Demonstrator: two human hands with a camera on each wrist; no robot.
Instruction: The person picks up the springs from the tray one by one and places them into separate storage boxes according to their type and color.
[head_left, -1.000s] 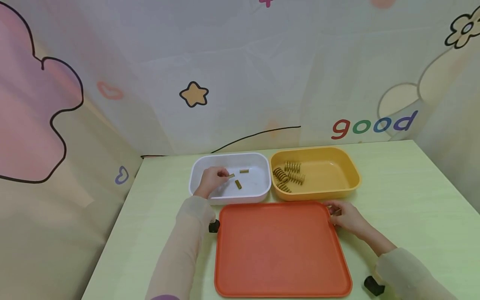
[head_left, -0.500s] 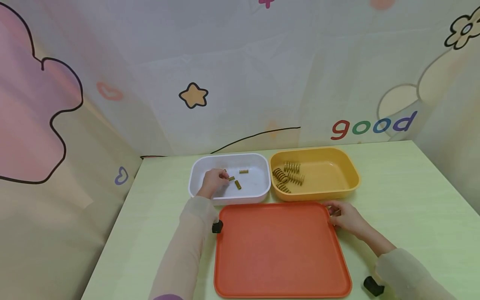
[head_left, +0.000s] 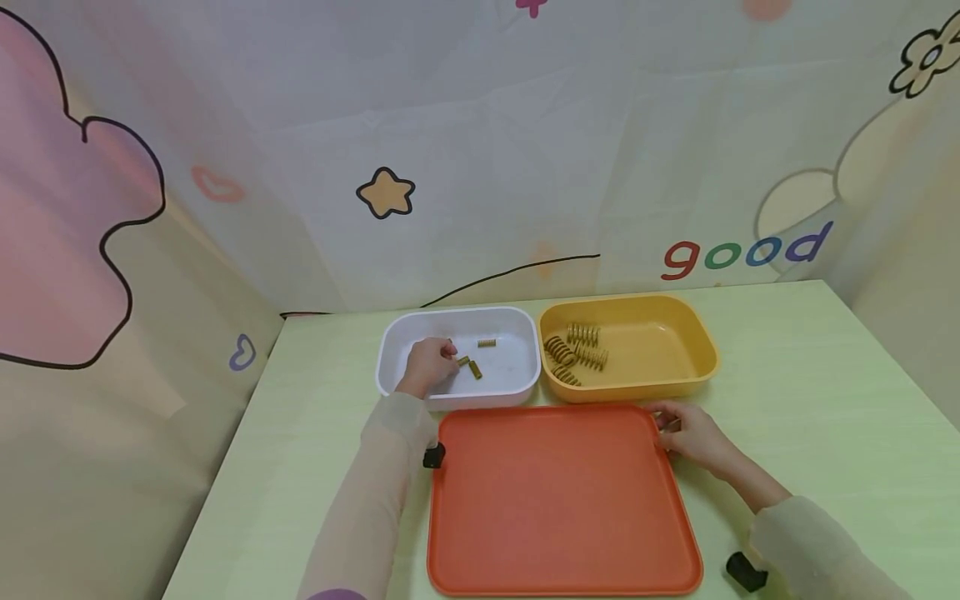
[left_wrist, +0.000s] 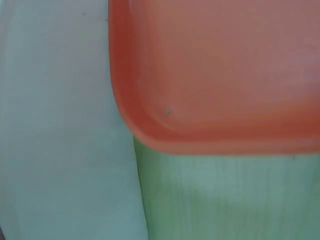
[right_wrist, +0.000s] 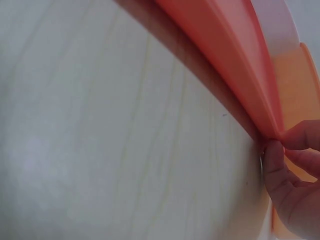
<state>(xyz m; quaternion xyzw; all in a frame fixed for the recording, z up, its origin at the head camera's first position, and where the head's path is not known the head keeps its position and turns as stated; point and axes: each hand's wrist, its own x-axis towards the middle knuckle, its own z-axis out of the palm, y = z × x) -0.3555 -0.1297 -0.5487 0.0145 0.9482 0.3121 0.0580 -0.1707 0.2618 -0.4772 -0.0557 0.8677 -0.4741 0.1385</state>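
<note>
My left hand (head_left: 429,364) reaches into the white bin (head_left: 517,380), its fingertips pinching a small brass spring (head_left: 462,361). Beside that spring lies a second small spring (head_left: 476,369), and a third small spring (head_left: 487,342) rests farther back in the bin. At the far right corner of the orange tray (head_left: 562,500), my right hand (head_left: 693,433) holds the rim. The right wrist view shows thumb and fingers (right_wrist: 300,136) pinching the tray's edge. Only sleeve, tray corner and table appear in the left wrist view; the left hand is hidden there.
A yellow bin (head_left: 660,350) stands right of the white one, with several larger brass coil springs (head_left: 576,354) at its left end. Both bins sit just behind the orange tray on a pale green table (head_left: 810,375). A printed cloth (head_left: 487,167) rises behind the table.
The left hand has shifted slightly right and nearer inside the white bin. The pinched spring has come nearer, beside the second spring. The right hand stays at the tray corner.
</note>
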